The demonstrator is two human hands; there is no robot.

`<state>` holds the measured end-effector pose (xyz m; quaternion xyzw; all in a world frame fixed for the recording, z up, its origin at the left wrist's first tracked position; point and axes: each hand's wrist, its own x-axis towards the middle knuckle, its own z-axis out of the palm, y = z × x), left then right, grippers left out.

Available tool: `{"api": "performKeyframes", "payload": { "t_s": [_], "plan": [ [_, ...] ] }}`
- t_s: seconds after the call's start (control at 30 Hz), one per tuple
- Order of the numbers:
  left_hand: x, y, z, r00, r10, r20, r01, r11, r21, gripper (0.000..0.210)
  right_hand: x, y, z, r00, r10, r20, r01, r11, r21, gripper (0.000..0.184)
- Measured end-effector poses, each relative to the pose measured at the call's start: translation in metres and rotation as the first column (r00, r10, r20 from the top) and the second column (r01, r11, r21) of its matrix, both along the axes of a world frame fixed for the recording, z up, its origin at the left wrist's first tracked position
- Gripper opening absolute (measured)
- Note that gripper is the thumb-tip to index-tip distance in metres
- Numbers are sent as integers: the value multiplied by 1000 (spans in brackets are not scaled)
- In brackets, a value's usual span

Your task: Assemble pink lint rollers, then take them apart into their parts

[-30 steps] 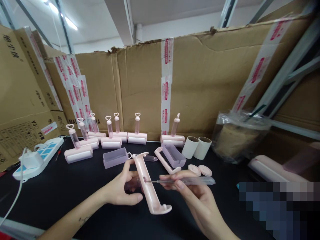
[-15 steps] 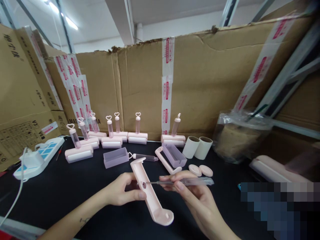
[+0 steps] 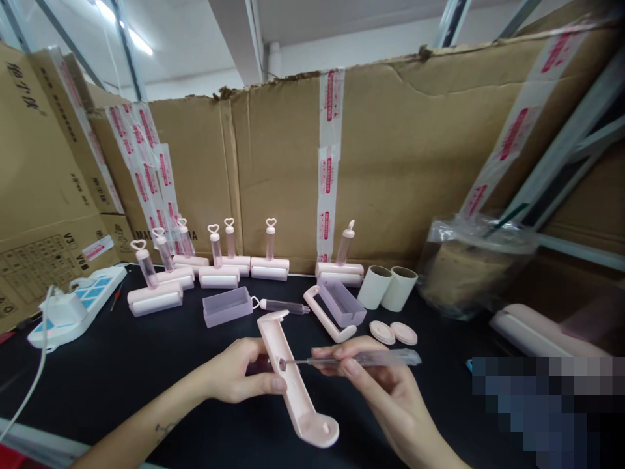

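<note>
My left hand (image 3: 249, 374) is closed around the middle of a pink lint roller frame (image 3: 297, 397), its hollow side turned toward the right. In my right hand (image 3: 375, 381) is a screwdriver (image 3: 385, 357) with a clear handle. Its thin shaft points left, and the tip reaches the round hole in the middle of the frame. What my left fingers touch behind the frame is hidden. Just beyond lie a clear tube handle (image 3: 286, 306) with a heart loop, a second pink frame (image 3: 325, 316) and two pink round caps (image 3: 382, 332).
Several assembled lint rollers (image 3: 155, 298) stand along the cardboard wall (image 3: 273, 163). Purple translucent covers (image 3: 227, 307) and white paper rolls (image 3: 374, 286) sit before it. A power strip (image 3: 81, 312) lies left; a bagged cup (image 3: 469, 273) stands right.
Both hands keep almost the same pose, with the screwdriver tip still at the frame's hole. The whole view has shifted slightly.
</note>
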<state>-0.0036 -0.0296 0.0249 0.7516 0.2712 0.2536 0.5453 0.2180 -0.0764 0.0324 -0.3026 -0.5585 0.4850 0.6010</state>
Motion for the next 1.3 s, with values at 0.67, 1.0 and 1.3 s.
{"api": "performKeyframes", "payload": {
  "t_s": [0.67,1.0,1.3],
  "plan": [
    [5,2,-4,992,60,112,-43,988,-145,52,-1,4,-9,984,91,-156,-131,955,-266,14],
    [7,6,-15,992,105,73,-94,986,-134,54,-3,5,-10,980,110,-166,-157,939,-305,14],
    [-9,1,3,990,143,-16,-121,885,449,44,20,11,8,980,-103,-169,113,992,53,7]
  ]
}}
